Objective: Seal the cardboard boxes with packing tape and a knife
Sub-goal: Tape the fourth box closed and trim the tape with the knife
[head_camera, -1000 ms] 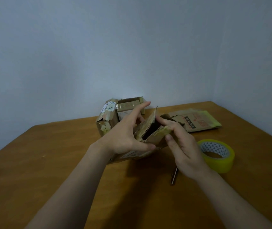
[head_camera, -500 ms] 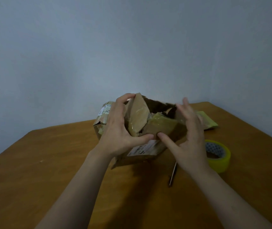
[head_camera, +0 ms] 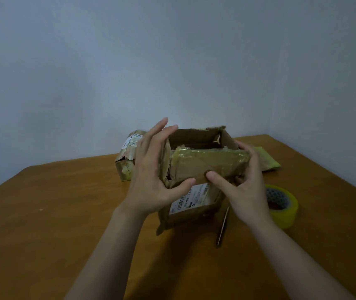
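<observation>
Both hands' fingers clamped the worn brown cardboard box (head_camera: 194,180); yellow-green tape roll (head_camera: 281,205) lay just beside right hand (head_camera: 246,189), left hand (head_camera: 151,180) farther.

Worn open box (head_camera: 196,169) (flaps up), yellow tape roll (head_camera: 285,207) nearby.

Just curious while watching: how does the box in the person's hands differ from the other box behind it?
The near box is held by the left hand and right hand, with its top flaps still partly open; the far box rests untouched on the table and looks closed. The near box is in full view, the far box half hidden. Both are worn brown cardboard with white labels and old tape.
</observation>
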